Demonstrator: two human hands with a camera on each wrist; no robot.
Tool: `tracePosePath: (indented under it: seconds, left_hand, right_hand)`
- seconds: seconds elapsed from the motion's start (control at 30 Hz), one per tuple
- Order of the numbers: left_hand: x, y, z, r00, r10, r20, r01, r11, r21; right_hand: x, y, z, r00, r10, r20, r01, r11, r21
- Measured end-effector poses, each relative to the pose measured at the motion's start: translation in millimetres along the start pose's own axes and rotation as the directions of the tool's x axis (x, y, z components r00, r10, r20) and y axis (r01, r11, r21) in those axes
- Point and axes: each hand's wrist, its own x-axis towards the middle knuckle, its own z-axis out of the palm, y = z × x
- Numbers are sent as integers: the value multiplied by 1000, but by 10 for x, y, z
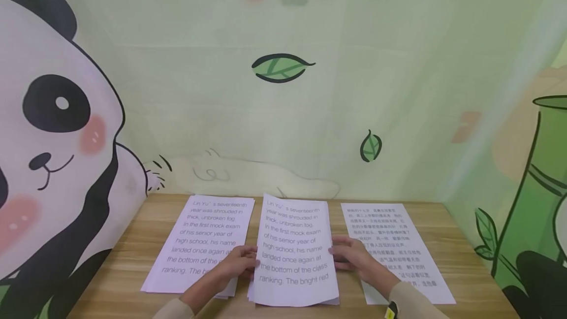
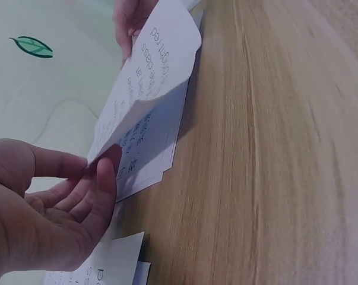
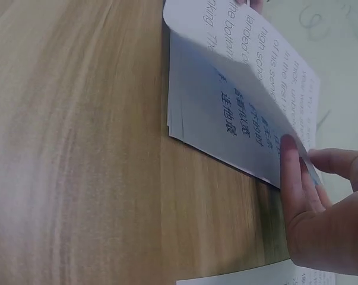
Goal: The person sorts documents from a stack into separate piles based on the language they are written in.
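Between my two hands is a white sheet of paper (image 1: 294, 255) printed with large English text, raised over the middle stack. My left hand (image 1: 236, 262) pinches its left edge between thumb and fingers, and my right hand (image 1: 354, 257) pinches the right edge. Seen from the wrists, the sheet bows upward, its near edge curling clear of the papers below. Under it lies a stack of sheets (image 3: 196, 101) whose top page carries Chinese characters. The left stack (image 1: 195, 245) shows the same English text, partly covered by my left hand and forearm.
At the right lies a sheet with Chinese text (image 1: 398, 255), partly behind my right hand. All the papers rest on a wooden table (image 1: 133, 260). A pale green backdrop (image 1: 283, 127) with a panda, leaves and bamboo rises behind the table's far edge.
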Motion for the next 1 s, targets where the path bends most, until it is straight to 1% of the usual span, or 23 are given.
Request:
tracePosePath:
  seconds: [0.13, 0.2, 0.37, 0.53, 0.67, 0.77, 1.0]
  left_hand:
    - [-31, -4, -13, 998, 19, 55, -17, 999, -36]
    - [-45, -7, -18, 997, 27, 71, -24, 999, -44]
    - [-60, -3, -26, 996, 33, 79, -29, 998, -51]
    - [-74, 29, -50, 995, 28, 91, -23, 998, -56]
    - [-87, 69, -77, 996, 27, 81, -22, 998, -53]
    - [-103, 99, -99, 998, 32, 63, -29, 998, -48]
    - [-183, 154, -187, 998, 54, 41, -53, 998, -33]
  right_hand:
    - [-1, 34, -29, 999, 31, 17, -31, 999, 4]
    - [-2, 46, -38, 998, 51, 23, -51, 999, -3]
    - [-13, 59, -49, 998, 62, 23, -61, 998, -27]
    - [-58, 22, -71, 998, 46, 31, -46, 999, -10]
    - [-95, -28, -91, 998, 23, 54, -24, 1000, 17]
    - [-120, -54, -95, 998, 5, 68, -8, 999, 36]
    - [-168, -105, -69, 995, -40, 92, 35, 998, 52]
